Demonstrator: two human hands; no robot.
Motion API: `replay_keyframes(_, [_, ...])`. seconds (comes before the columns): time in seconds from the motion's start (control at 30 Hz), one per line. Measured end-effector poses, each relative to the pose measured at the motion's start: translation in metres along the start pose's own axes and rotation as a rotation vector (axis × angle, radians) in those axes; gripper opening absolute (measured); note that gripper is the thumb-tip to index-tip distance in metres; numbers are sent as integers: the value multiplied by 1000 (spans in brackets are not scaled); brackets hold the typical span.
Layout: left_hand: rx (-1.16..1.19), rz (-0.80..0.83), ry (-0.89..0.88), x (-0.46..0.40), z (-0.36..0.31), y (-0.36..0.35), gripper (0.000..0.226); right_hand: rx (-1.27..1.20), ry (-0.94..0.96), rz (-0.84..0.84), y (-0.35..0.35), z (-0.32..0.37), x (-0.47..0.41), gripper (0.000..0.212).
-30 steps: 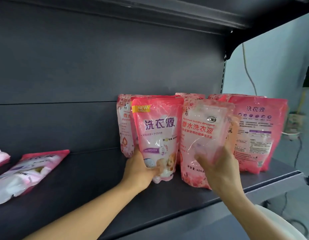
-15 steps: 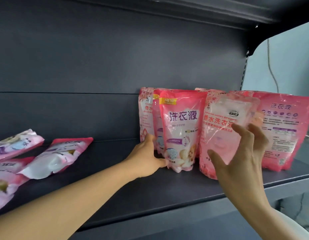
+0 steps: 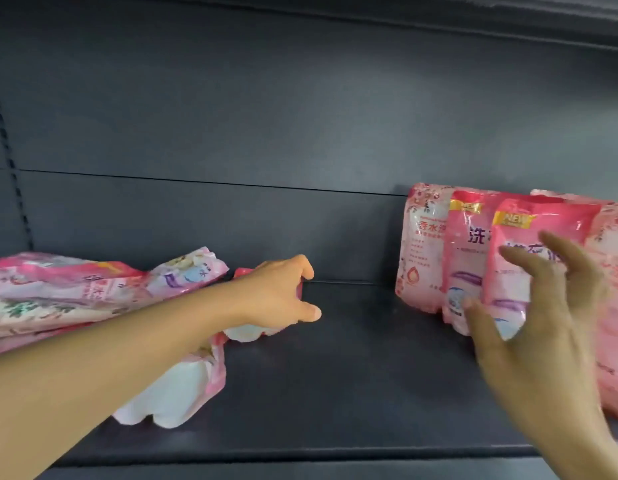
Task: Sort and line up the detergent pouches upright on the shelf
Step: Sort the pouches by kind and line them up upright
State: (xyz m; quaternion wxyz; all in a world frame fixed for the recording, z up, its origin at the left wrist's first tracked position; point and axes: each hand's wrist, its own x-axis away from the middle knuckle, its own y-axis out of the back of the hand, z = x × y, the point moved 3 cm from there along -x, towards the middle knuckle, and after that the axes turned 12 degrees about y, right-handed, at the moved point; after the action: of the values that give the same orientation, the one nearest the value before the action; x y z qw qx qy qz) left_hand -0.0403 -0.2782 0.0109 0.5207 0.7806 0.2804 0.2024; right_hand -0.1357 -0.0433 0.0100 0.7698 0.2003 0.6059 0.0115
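Dark grey shelving fills the view: a metal back panel (image 3: 266, 116), and the shelf (image 3: 352, 375) with a bare stretch down its middle. Upright pouches (image 3: 474, 258) stand packed together at the right, front one carrying a yellow "NEW" flash. Lying pouches (image 3: 75, 292) sit heaped flat at the left, overlapping, with one white-bottomed pouch (image 3: 176, 400) nearest the shelf's front edge. Left hand (image 3: 280, 296) reaches over a flat pouch (image 3: 252, 332) at the heap's right end, fingers curled down around its far side and thumb out to the right; the grip looks to be closing on it, though how firmly cannot be told (most of the pouch is hidden under the hand). Right hand (image 3: 539, 327) is motion-blurred, fingers spread and straight, in front of the standing row and holding nothing; contact with the front pouch cannot be confirmed. Risks, as judgement: the soft liquid-filled pouch may sag or slip if lifted by one edge; dragging it out could pull its neighbours along and nudge the white-bottomed pouch off the front edge. The standing row looks only lightly braced, so taking the right hand away, or pushing a new pouch in hard, could tip it over in a chain.
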Motion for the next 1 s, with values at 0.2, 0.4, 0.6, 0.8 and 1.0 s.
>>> replay_keyframes(0.2, [-24,-29,11,4,55,28,53,-69,117,434,-83,49,3,47])
replay_keyframes(0.4, [-44,-54,39,9,117,50,49,-258,-166,732,-153,77,-6,41])
replay_keyframes(0.6, [-143,-25,113,-7,161,79,46,-763,-922,726,-209,68,-20,35])
replay_keyframes(0.8, [-204,-3,175,-40,180,84,47,-847,-1278,592,-234,41,-25,54])
replay_keyframes(1.0, [-302,44,200,-66,174,76,45,-680,-1144,728,-270,32,-34,19])
